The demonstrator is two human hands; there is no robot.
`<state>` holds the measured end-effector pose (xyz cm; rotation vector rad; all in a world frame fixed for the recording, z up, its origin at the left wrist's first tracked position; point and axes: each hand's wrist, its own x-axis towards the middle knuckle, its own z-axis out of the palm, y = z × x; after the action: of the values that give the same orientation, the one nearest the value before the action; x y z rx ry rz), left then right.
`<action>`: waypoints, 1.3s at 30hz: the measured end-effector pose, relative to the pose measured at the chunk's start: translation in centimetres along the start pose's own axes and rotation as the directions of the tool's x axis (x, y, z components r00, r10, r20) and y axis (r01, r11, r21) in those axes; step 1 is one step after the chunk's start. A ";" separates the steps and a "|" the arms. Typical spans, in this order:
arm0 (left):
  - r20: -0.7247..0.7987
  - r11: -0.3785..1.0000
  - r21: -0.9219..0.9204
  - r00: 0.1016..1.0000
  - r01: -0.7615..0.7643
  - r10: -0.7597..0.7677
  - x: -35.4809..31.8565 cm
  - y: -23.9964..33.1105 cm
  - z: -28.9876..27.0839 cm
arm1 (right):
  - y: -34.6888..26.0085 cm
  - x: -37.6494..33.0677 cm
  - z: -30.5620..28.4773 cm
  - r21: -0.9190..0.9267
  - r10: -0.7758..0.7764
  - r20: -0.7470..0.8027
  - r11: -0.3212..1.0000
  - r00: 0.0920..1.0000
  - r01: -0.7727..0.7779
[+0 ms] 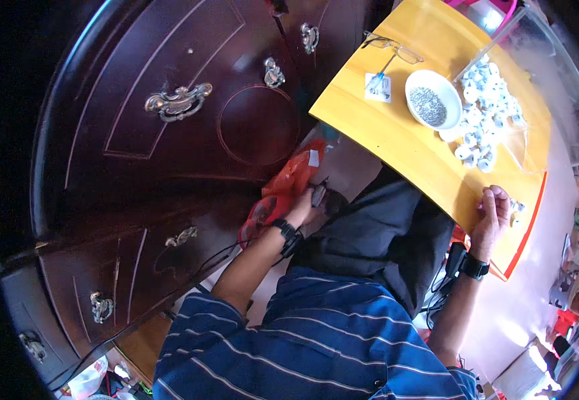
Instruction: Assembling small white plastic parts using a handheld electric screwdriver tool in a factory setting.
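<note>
My left hand [311,201] reaches down to the left of my knees, beside a red plastic bag [291,175]. Its fingers are closed around something small and dark that I cannot make out. At the near right end of the yellow table [356,100], my right hand [493,208] rests with curled fingers; whatever they pinch is too small to see. A few small white pieces [517,208] lie just beside it. Farther back, a white bowl [455,100] holds many tiny silvery metal pieces [427,107]. Next to the bowl is a heap of small white plastic pieces [484,127].
Eyeglasses [406,53], a small printed card [377,88] and a thin blue tool [374,81] lie at the table's far left. A clear plastic box [536,50] stands on the right. Dark wooden drawers [169,167] rise on my left, with black cables [213,261] below.
</note>
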<state>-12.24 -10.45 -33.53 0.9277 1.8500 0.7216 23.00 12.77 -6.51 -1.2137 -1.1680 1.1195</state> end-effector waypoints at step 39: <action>0.180 0.952 0.304 0.983 -0.019 -0.038 17.2 0.8 13.8 | 0.0 -0.5 -1.0 -0.142 -0.028 -0.019 0.990 0.999 0.025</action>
<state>-4.61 5.65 -46.60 1.1414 1.8275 0.3330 23.91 12.16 -6.57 -1.3112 -1.2614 1.0154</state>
